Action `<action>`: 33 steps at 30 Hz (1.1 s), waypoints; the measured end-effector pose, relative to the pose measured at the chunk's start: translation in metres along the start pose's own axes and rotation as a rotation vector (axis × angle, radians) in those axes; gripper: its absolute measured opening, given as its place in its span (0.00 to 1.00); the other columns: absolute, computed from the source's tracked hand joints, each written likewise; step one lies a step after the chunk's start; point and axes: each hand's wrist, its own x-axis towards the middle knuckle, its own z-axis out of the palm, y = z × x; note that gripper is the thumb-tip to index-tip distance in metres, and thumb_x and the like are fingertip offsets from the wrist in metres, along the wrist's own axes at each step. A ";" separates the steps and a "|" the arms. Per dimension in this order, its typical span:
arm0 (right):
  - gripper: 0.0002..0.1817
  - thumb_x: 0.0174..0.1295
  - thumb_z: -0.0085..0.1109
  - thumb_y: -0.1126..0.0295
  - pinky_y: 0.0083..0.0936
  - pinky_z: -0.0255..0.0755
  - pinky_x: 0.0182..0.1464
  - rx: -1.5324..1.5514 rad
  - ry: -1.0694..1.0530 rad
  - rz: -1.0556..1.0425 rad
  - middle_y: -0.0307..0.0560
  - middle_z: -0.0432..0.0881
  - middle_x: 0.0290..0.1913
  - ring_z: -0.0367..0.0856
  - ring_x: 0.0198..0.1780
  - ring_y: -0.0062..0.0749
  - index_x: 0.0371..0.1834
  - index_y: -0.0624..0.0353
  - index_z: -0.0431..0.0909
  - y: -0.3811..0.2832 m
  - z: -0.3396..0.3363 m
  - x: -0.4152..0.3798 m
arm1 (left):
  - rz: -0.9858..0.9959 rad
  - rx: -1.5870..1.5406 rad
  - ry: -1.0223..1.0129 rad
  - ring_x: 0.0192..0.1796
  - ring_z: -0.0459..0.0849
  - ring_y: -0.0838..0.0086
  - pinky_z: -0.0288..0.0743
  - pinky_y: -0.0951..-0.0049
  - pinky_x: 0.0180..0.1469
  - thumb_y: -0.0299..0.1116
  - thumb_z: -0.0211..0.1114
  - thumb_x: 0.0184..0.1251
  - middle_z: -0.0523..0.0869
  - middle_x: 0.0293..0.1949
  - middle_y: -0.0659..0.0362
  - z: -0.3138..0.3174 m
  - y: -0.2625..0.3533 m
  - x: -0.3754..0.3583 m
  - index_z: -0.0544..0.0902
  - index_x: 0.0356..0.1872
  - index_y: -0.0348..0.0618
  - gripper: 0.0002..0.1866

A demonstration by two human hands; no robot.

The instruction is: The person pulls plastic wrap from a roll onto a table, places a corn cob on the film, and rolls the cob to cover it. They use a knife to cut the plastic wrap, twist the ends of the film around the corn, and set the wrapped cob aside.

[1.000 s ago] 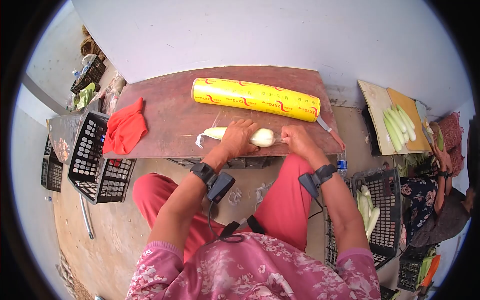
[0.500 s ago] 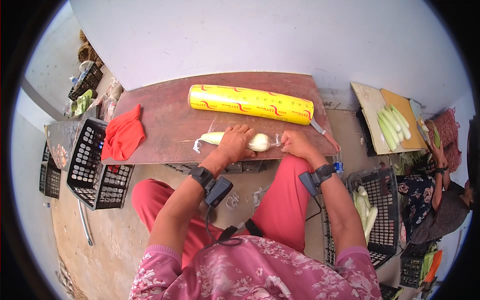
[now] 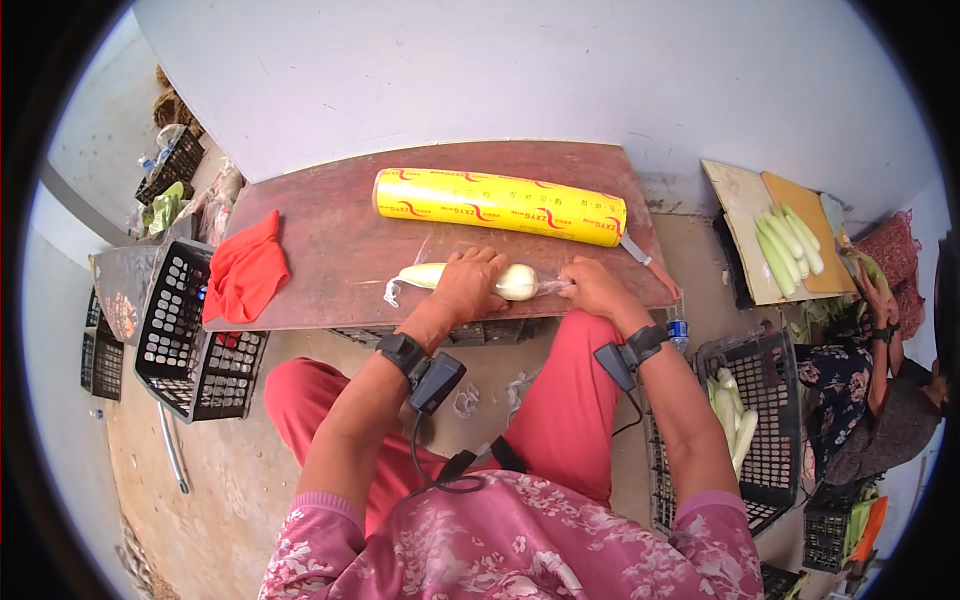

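A long pale green vegetable [image 3: 517, 282] in clear plastic wrap lies crosswise near the front edge of the dark red table. Over its middle rests my left hand [image 3: 470, 287], fingers curled around it and pressing it down. The film at its left end is twisted into a small white tail. My right hand [image 3: 592, 287] is closed on the gathered plastic film [image 3: 551, 286] at the right end, pulled out into a narrow twist. Behind both hands lies a big yellow roll of cling film [image 3: 500, 207]. A knife [image 3: 650, 268] with a reddish handle lies by the table's right edge.
A red cloth [image 3: 247, 268] lies on the table's left side, beside black crates [image 3: 180, 330]. To the right, a black crate [image 3: 765, 430] holds pale vegetables, and more lie on a board [image 3: 740, 240]. A co-worker [image 3: 870, 410] sits at far right, hands on a vegetable.
My right hand has turned slightly and drawn the film at the right end into a tighter, longer twist. My left hand stays on the vegetable.
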 end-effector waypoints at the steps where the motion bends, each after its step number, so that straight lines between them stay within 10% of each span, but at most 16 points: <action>1: 0.08 0.49 0.67 0.74 0.36 0.72 0.39 0.058 0.004 0.021 0.52 0.78 0.33 0.78 0.36 0.45 0.30 0.62 0.79 0.008 0.001 0.000 | -0.007 -0.007 -0.001 0.55 0.76 0.60 0.66 0.60 0.56 0.43 0.77 0.41 0.80 0.47 0.57 0.000 0.001 0.001 0.77 0.51 0.49 0.32; 8: 0.07 0.50 0.67 0.74 0.26 0.73 0.35 0.296 -0.118 0.157 0.49 0.83 0.29 0.81 0.33 0.26 0.30 0.66 0.82 0.006 -0.006 0.003 | -0.057 0.054 -0.056 0.58 0.73 0.56 0.65 0.59 0.59 0.43 0.76 0.44 0.77 0.53 0.53 -0.006 0.018 0.002 0.74 0.55 0.45 0.34; 14: 0.13 0.52 0.64 0.74 0.26 0.75 0.36 0.685 0.021 0.232 0.52 0.84 0.35 0.80 0.30 0.28 0.42 0.65 0.80 0.015 0.007 -0.004 | 0.103 -0.003 0.099 0.57 0.74 0.57 0.63 0.59 0.61 0.38 0.74 0.46 0.76 0.55 0.51 0.004 0.027 0.001 0.71 0.58 0.40 0.35; 17: 0.21 0.54 0.65 0.73 0.24 0.76 0.37 0.818 0.067 0.605 0.50 0.83 0.40 0.79 0.32 0.24 0.52 0.65 0.75 -0.003 -0.015 -0.009 | 0.141 -0.002 0.133 0.57 0.74 0.57 0.63 0.59 0.61 0.34 0.73 0.45 0.76 0.55 0.50 0.010 0.023 0.002 0.69 0.59 0.38 0.36; 23: 0.28 0.48 0.71 0.69 0.38 0.71 0.48 0.189 0.281 -0.232 0.51 0.76 0.48 0.77 0.49 0.41 0.53 0.60 0.72 -0.061 -0.006 0.006 | 0.116 -0.081 0.205 0.56 0.75 0.56 0.64 0.57 0.61 0.32 0.74 0.44 0.77 0.54 0.48 0.015 0.017 -0.002 0.66 0.62 0.36 0.40; 33: 0.38 0.45 0.74 0.61 0.51 0.59 0.55 -0.098 0.065 -0.038 0.49 0.67 0.56 0.66 0.62 0.47 0.58 0.56 0.62 -0.087 0.030 0.018 | 0.069 -0.010 0.208 0.56 0.74 0.54 0.65 0.58 0.60 0.36 0.74 0.44 0.78 0.51 0.48 0.001 -0.024 -0.030 0.72 0.56 0.39 0.35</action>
